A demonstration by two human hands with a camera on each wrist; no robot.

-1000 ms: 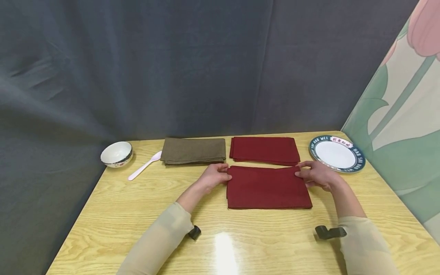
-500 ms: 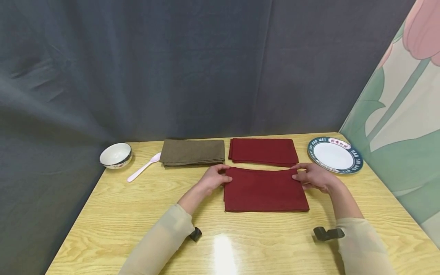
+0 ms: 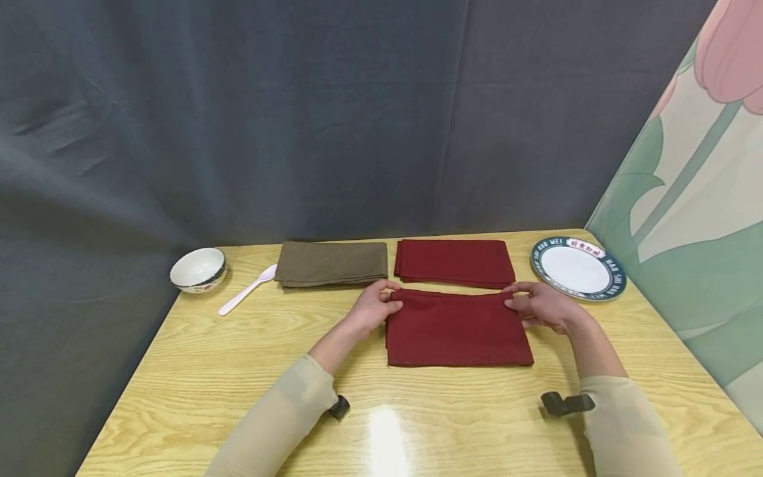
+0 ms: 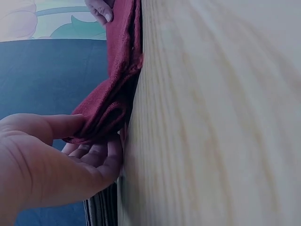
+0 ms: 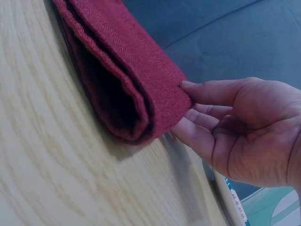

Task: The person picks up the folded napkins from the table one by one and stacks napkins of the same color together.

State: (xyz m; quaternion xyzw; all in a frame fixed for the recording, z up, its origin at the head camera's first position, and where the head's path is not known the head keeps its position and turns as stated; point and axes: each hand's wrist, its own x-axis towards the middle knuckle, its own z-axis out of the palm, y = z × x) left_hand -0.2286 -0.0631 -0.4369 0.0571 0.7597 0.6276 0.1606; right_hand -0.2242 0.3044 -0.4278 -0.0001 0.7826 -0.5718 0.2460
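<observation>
A folded dark red cloth (image 3: 459, 331) lies nearest me on the table, its layers showing at the side edges. My left hand (image 3: 372, 308) pinches its far left corner, thumb on top and fingers beneath, as the left wrist view shows in the left hand (image 4: 61, 155). At the far right corner my right hand (image 3: 545, 308) pinches the same cloth; in the right wrist view its folded edge (image 5: 160, 94) is raised off the wood between thumb and fingers. Just behind lies a second folded red cloth (image 3: 456, 262), with a folded brown cloth (image 3: 334, 262) to its left.
At the far left of the wooden table (image 3: 268, 371) stand a white bowl (image 3: 199, 268) and, beside it, a pale pink spoon (image 3: 247, 290). A plate with a dark green rim (image 3: 539, 257) is at the back right. A grey curtain (image 3: 334, 119) closes off the back.
The view has shifted slightly, so everything sits a little further left in it. Both hands keep their hold on the near red cloth's far corners, with little movement.
</observation>
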